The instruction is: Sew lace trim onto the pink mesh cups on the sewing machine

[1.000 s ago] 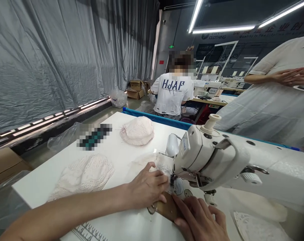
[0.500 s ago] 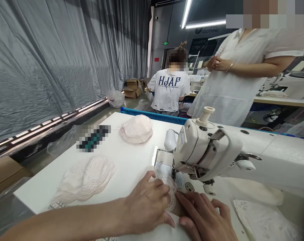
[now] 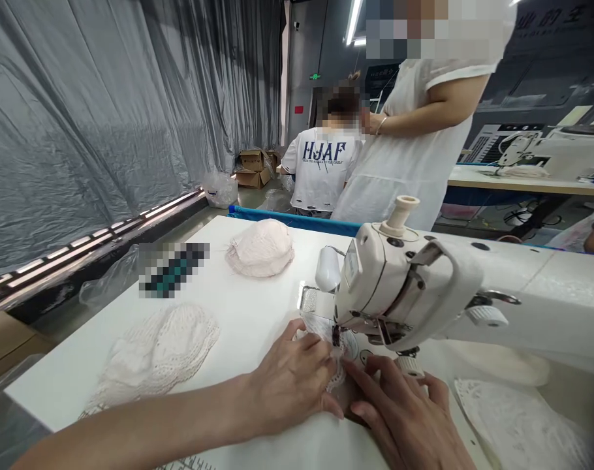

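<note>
Over my distant feed, the bare left hand (image 3: 297,378) was bent at the fingers and pressed down over a small white openwork lace piece (image 3: 321,326), and right there, just past its fingertips, was the needle end of a white, rounded sewing machine (image 3: 409,287)! The bare right hand (image 3: 405,405) lay close alongside, a narrow gap between the two, its forefinger stretched to the lace, a flat brown piece (image 3: 354,398) peeking out by its thumb. Was either hand pinching? I couldn't tell; too much was hidden. Left of the left hand, on the smooth white tabletop (image 3: 248,313), I had a cream heap of lace-edged fabric (image 3: 164,352); farther beyond that hand, a pale pink, rounded fabric cup (image 3: 262,249). To the right hand's right lay a white patterned lace panel (image 3: 517,411). Well past both hands, a person in a white lettered shirt (image 3: 321,166) had their back to me.
</note>
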The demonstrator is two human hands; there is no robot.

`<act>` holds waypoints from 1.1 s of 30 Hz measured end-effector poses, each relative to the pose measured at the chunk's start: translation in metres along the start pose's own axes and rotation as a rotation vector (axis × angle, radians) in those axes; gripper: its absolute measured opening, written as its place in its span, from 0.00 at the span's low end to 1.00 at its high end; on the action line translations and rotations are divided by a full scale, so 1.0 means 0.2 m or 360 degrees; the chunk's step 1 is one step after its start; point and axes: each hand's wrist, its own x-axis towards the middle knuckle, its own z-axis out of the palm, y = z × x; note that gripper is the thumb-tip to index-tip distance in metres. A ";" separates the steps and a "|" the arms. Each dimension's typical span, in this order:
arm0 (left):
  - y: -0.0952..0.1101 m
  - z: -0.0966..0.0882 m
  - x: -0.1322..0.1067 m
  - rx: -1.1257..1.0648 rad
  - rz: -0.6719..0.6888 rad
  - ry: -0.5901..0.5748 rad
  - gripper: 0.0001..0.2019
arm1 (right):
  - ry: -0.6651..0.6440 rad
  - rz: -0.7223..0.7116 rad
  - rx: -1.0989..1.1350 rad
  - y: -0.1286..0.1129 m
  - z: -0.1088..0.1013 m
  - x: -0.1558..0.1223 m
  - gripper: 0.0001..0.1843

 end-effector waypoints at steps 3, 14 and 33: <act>0.01 -0.01 -0.02 -0.0012 0.0020 0.0064 0.21 | -0.0010 -0.0020 0.0174 -0.01 -0.03 0.00 0.18; 0.04 -0.01 -0.03 -0.0144 -0.0013 -0.0022 0.21 | 0.0023 -0.0053 0.0470 -0.03 -0.02 -0.04 0.20; 0.05 0.01 -0.02 -0.0027 0.0040 -0.0012 0.16 | 0.0074 -0.0181 0.0343 -0.02 -0.05 0.00 0.20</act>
